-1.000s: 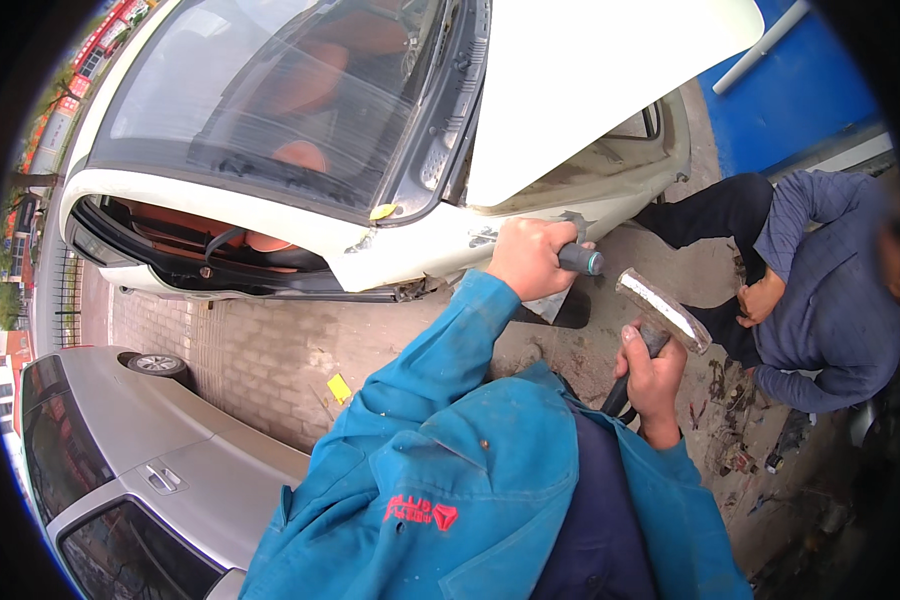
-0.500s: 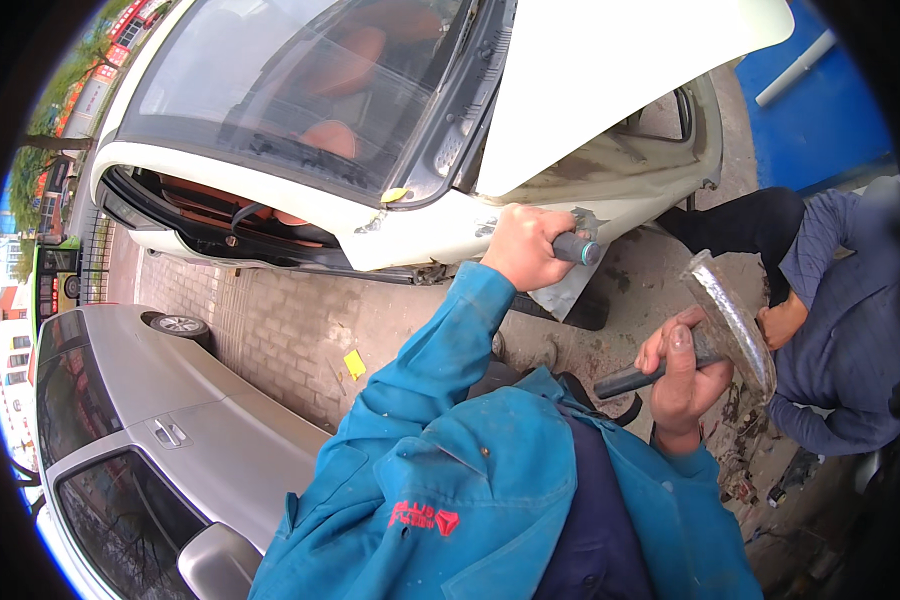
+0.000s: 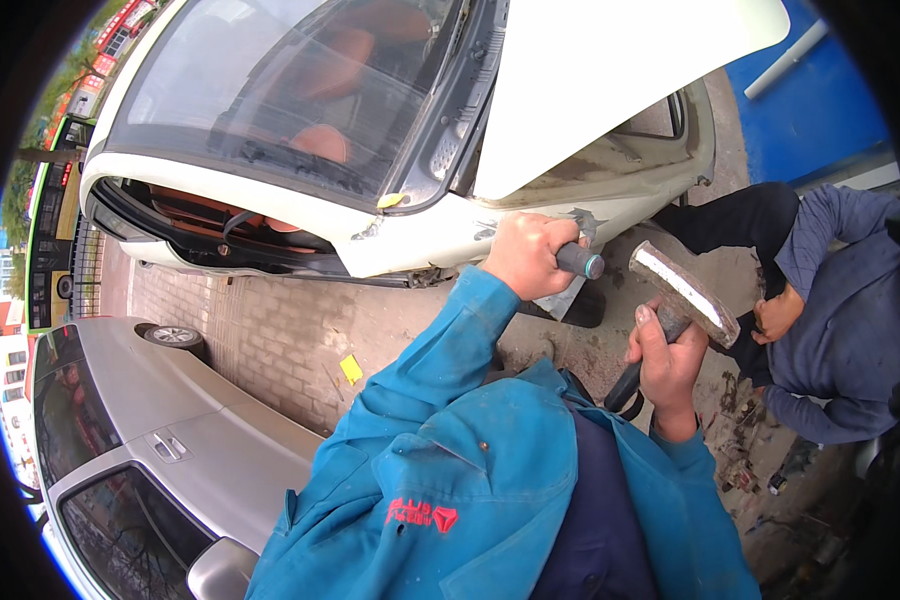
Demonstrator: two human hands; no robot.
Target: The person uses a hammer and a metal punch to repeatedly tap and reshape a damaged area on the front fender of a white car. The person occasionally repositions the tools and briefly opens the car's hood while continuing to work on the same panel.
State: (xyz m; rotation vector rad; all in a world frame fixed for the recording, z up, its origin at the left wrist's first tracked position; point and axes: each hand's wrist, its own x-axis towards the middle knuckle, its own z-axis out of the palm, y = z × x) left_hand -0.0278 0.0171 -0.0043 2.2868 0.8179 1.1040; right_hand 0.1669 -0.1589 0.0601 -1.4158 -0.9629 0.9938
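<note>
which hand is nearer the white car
Left. The left hand, gripping a dark handle, overlaps the white car in the view, at its front side; the right hand, holding a hammer, is lower and farther right, apart from the car.

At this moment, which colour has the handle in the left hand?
Dark grey handle, with a teal ring near its end; head view.

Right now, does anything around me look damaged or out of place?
Yes: just beyond your left hand, the white car's front panel shows grey patches where paint looks missing. A yellow scrap also lies loose on the paving, and debris is strewn at lower right.
</note>
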